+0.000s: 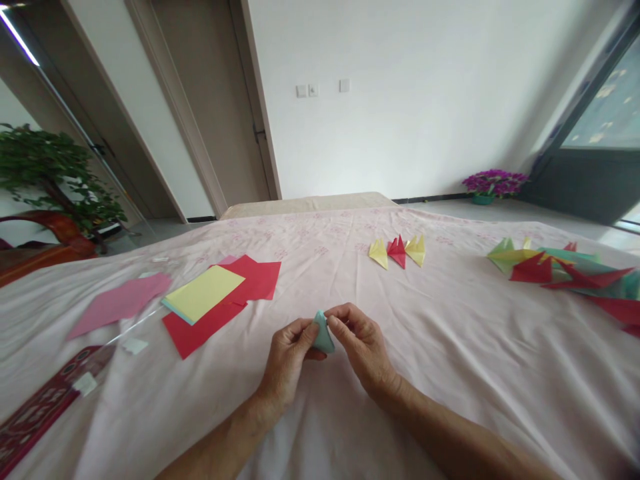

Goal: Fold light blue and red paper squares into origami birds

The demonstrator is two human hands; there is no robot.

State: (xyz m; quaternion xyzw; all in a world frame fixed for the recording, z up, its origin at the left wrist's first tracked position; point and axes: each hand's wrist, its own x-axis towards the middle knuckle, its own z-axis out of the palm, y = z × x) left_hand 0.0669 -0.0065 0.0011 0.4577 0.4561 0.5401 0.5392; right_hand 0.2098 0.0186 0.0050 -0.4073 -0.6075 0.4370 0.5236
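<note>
A small folded piece of light teal paper (323, 335) is pinched between both my hands just above the pink cloth (450, 373). My left hand (287, 360) grips its left side with thumb and fingers closed. From the right, my right hand (361, 347) pinches the paper's top edge with its fingertips. Flat paper sheets lie to the left: a yellow sheet (204, 292) on top of red sheets (253, 280), and pink sheets (123, 301) further left.
Three small folded paper shapes, yellow and red (399, 251), stand at mid-table. A pile of folded red, green and yellow pieces (570, 273) lies at the right. A clear wrapper and dark red packet (45, 400) lie at the left edge. A plant stands beyond.
</note>
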